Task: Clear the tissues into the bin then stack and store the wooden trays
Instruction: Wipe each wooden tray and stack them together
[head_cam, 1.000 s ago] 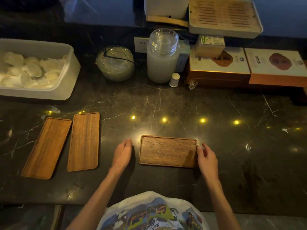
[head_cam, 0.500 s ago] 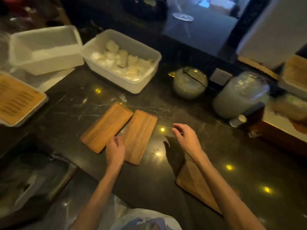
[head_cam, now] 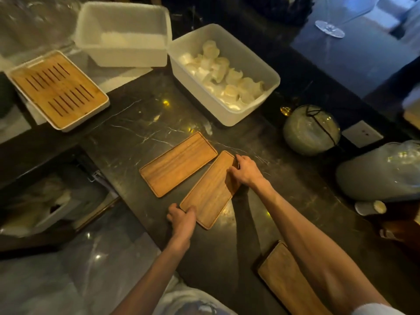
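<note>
Two long wooden trays lie side by side on the dark marble counter. My left hand (head_cam: 181, 218) grips the near corner of the right long tray (head_cam: 210, 192). My right hand (head_cam: 244, 170) grips that tray's far right edge. The left long tray (head_cam: 178, 163) lies untouched beside it. A wider wooden tray (head_cam: 288, 285) sits at the lower right, partly hidden under my right forearm. A white tub (head_cam: 227, 110) behind the trays holds several crumpled white tissues (head_cam: 222, 76).
An empty white tub (head_cam: 122, 35) and a slatted wooden tea tray (head_cam: 59, 89) stand at the back left. A round glass jar (head_cam: 311, 130), a large lidded jar (head_cam: 381, 171) and a wall socket (head_cam: 361, 134) are on the right. An open bin (head_cam: 45, 201) sits below the counter's left edge.
My view swung left from the wide tray to the two long trays. Both hands left the wide tray and took hold of the right long tray at its two ends.
</note>
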Tool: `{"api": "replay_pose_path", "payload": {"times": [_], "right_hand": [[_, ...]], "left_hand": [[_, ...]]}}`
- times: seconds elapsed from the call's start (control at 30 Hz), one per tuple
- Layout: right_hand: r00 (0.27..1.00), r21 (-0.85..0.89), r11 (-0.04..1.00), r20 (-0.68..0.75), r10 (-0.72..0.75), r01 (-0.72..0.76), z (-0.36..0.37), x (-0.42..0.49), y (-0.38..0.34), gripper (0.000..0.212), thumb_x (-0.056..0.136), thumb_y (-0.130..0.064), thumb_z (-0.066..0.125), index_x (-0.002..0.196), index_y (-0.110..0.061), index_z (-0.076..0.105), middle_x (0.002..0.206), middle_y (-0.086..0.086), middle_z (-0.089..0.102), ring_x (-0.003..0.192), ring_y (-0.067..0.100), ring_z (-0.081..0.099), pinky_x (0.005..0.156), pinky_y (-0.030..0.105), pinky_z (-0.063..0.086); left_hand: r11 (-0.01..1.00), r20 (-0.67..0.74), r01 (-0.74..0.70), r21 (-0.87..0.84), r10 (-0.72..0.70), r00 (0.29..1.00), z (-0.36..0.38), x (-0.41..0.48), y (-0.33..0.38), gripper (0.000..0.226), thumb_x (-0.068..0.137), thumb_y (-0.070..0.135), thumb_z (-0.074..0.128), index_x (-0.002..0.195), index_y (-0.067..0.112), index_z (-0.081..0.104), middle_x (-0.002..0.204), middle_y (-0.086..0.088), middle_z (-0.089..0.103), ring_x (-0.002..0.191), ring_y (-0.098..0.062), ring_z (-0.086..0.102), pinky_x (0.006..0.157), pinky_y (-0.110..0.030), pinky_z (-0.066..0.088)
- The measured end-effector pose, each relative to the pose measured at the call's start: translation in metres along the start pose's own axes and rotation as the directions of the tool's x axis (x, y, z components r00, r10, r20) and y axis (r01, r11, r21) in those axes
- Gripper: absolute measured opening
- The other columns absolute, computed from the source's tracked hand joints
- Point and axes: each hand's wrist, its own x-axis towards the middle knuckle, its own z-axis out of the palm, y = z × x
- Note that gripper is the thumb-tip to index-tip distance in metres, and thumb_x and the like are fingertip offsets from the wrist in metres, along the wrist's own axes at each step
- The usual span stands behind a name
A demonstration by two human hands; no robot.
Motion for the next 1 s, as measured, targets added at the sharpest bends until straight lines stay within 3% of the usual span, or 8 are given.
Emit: {"api": "replay_pose_path", "payload": {"times": [0.13, 0.27, 0.33, 0.43, 0.53, 0.7, 0.8, 1.0], "right_hand": [[0.997, 0.099, 0.995, -0.078, 0.02, -0.012, -0.001, -0.012, 0.006, 0.042, 0.095, -0.031, 0.053, 0.135, -0.016, 0.054, 0.132, 0.01, 0.058, 0.118, 0.027, 0.055, 0.099, 0.04, 0.046], [0.99, 0.315, 0.948, -0.117, 0.082, -0.041, -0.022, -0.036, 0.02, 0.032, 0.095, -0.021, 0.058, 0.126, -0.022, 0.062, 0.125, 0.001, 0.063, 0.114, 0.018, 0.058, 0.094, 0.037, 0.051], [0.983, 0.402, 0.915, -0.15, 0.104, -0.036, -0.034, -0.058, 0.035, 0.027, 0.094, -0.019, 0.059, 0.119, -0.024, 0.066, 0.118, -0.002, 0.066, 0.108, 0.013, 0.059, 0.092, 0.034, 0.051], [0.969, 0.504, 0.863, -0.193, 0.153, -0.036, -0.042, -0.108, 0.072, 0.025, 0.092, -0.018, 0.061, 0.115, -0.025, 0.069, 0.112, -0.004, 0.067, 0.104, 0.011, 0.06, 0.091, 0.033, 0.05], [0.943, 0.65, 0.755, -0.191, 0.272, -0.086, -0.031, -0.166, 0.118, 0.026, 0.091, -0.014, 0.061, 0.116, -0.021, 0.068, 0.112, 0.0, 0.068, 0.104, 0.013, 0.062, 0.091, 0.034, 0.051], [0.835, 0.811, 0.571, -0.22, 0.504, -0.131, 0.01, -0.259, 0.181, 0.032, 0.087, -0.003, 0.067, 0.119, -0.003, 0.066, 0.104, 0.017, 0.07, 0.087, 0.017, 0.063, 0.078, 0.026, 0.05], [0.772, 0.87, 0.472, -0.202, 0.603, -0.142, 0.034, -0.306, 0.204, 0.033, 0.087, -0.005, 0.067, 0.12, -0.005, 0.064, 0.097, 0.018, 0.071, 0.085, 0.019, 0.065, 0.073, 0.025, 0.053], [0.644, 0.949, 0.288, -0.141, 0.752, -0.129, 0.081, -0.362, 0.228, 0.03, 0.089, -0.006, 0.065, 0.119, -0.01, 0.062, 0.095, 0.007, 0.069, 0.084, 0.012, 0.065, 0.064, 0.018, 0.05]], "left_hand": [[0.999, -0.023, 0.045, -0.024, -0.046, 0.999, 0.001, -0.001, 0.002, 0.058, 0.09, 0.017, 0.062, 0.139, 0.012, 0.03, 0.143, -0.012, 0.024, 0.121, -0.034, 0.043, 0.099, -0.052, 0.049], [0.999, 0.014, 0.013, 0.042, -0.013, 1.0, -0.004, -0.01, -0.003, 0.043, 0.088, 0.007, 0.06, 0.122, 0.017, 0.037, 0.136, -0.01, 0.028, 0.105, -0.026, 0.045, 0.085, -0.045, 0.054], [0.995, 0.018, -0.045, 0.089, 0.044, 0.999, -0.005, -0.016, -0.003, 0.044, 0.085, -0.002, 0.054, 0.117, 0.021, 0.036, 0.132, -0.009, 0.029, 0.1, -0.024, 0.044, 0.09, -0.048, 0.052], [0.988, 0.071, -0.137, 0.065, 0.132, 0.989, -0.002, -0.03, 0.004, 0.061, 0.084, -0.01, 0.053, 0.133, 0.023, 0.034, 0.132, -0.009, 0.036, 0.112, -0.028, 0.048, 0.099, -0.05, 0.048], [0.978, 0.157, -0.206, 0.008, 0.203, 0.967, 0.007, -0.049, 0.011, 0.062, 0.088, -0.007, 0.054, 0.14, 0.021, 0.032, 0.125, -0.007, 0.051, 0.115, -0.026, 0.052, 0.093, -0.045, 0.049], [0.948, 0.337, -0.307, 0.081, 0.264, 0.904, 0.045, -0.078, 0.008, 0.031, 0.088, -0.004, 0.056, 0.113, 0.015, 0.055, 0.109, -0.005, 0.062, 0.105, -0.021, 0.057, 0.086, -0.036, 0.051], [0.913, 0.447, -0.38, 0.149, 0.28, 0.849, 0.071, -0.089, -0.002, 0.034, 0.087, -0.006, 0.056, 0.111, 0.016, 0.057, 0.105, -0.001, 0.062, 0.099, -0.015, 0.057, 0.072, -0.026, 0.049], [0.831, 0.602, -0.481, 0.278, 0.24, 0.762, 0.108, -0.102, -0.023, 0.032, 0.087, -0.006, 0.056, 0.102, 0.022, 0.058, 0.105, -0.002, 0.063, 0.097, -0.015, 0.06, 0.074, -0.029, 0.053]]}}
